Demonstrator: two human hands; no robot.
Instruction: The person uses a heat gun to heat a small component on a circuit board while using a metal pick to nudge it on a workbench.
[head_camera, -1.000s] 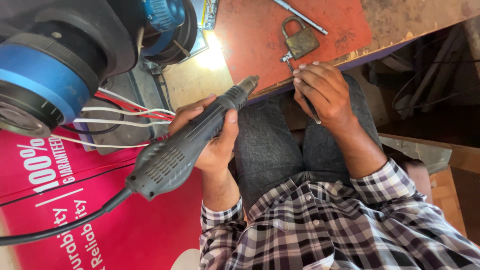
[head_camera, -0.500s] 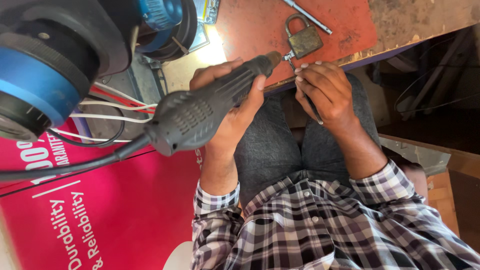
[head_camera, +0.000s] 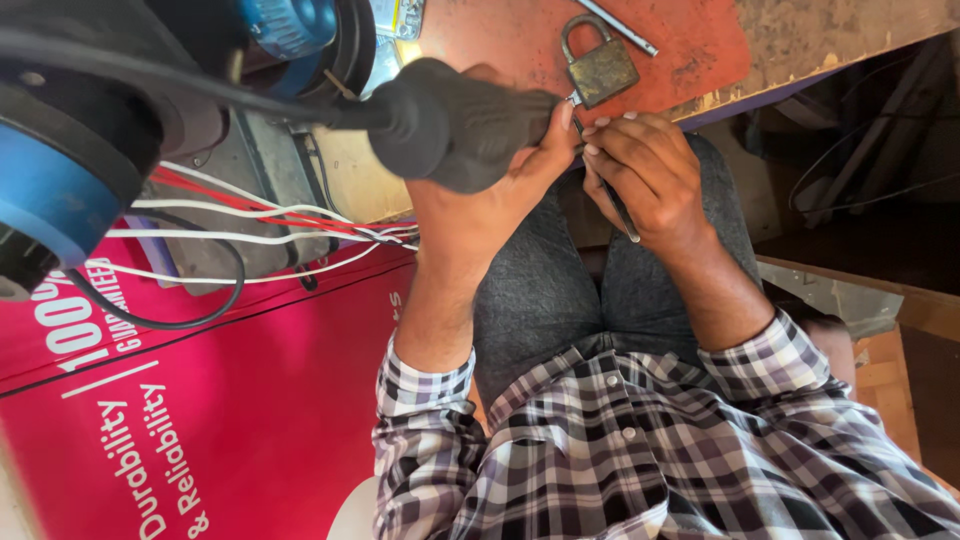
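Raised since half a second ago: grey rotary tool (head_camera: 455, 125), tip now at the padlock (head_camera: 600, 68). Left hand (head_camera: 490, 190) clenched around the tool body. Right hand (head_camera: 640, 170) pinching a thin dark rod (head_camera: 612, 195), just near of the padlock on the red bench (head_camera: 690, 40). Far left: blue motor housing (head_camera: 50, 190), loose wires (head_camera: 250, 215).

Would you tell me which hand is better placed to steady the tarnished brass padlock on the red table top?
Probably the right hand: its fingertips lie just beside the tarnished brass padlock, pinching only a thin dark metal strip. The left hand is wrapped fully around the dark grey corded rotary tool.
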